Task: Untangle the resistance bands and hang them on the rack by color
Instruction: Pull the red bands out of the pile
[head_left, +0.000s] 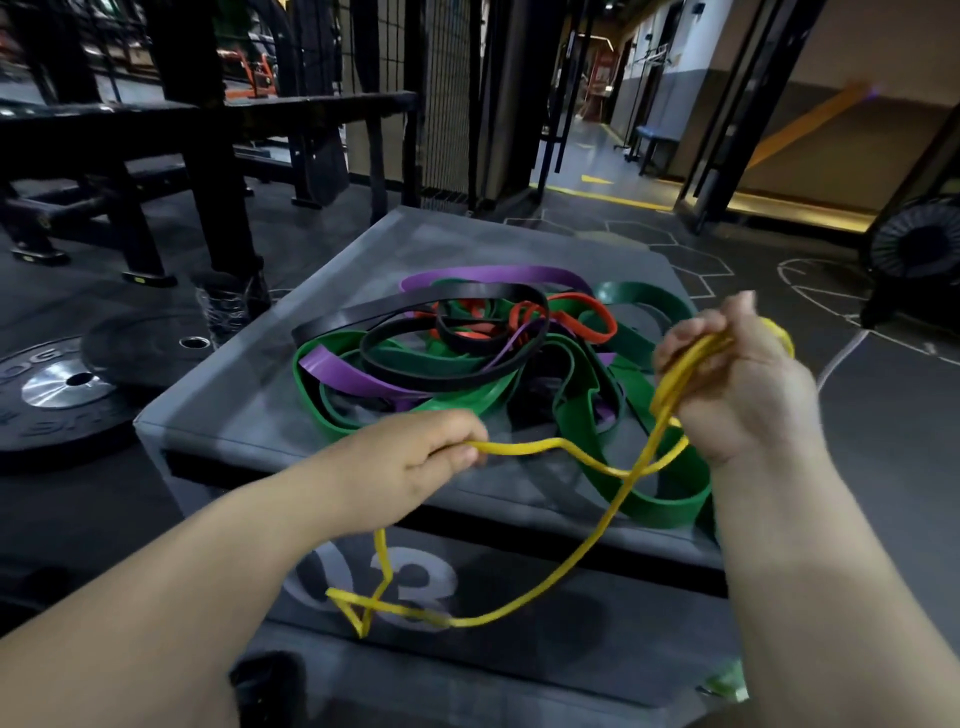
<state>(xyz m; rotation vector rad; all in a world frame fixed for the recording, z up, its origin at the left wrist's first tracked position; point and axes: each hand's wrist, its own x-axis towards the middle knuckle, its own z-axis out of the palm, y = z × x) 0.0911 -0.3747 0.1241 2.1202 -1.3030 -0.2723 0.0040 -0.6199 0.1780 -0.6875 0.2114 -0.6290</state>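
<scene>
Head view: a grey padded box fills the centre of the frame, its top serving as the surface, with "03" printed on the front face below. A tangled pile of resistance bands lies on the surface, toward its right half: a green band spreads widest, with a loop over the near right edge, a purple band arcs along the far side, a black band crosses over the top, and a red band curls in the middle of the heap.

The yellow band is lifted clear of the pile and held by 2 hands. The left hand, at lower centre, pinches 1 strand between thumb and curled fingers. The right hand, higher and at the right of the frame, has its fingers curled round several gathered strands. Between the hands the band runs slack, and a long loop of it hangs down in front of the box face, kinked into a twist beside the "03".

A weight plate lies on the floor at the left, and a black metal frame stands at the upper left.
</scene>
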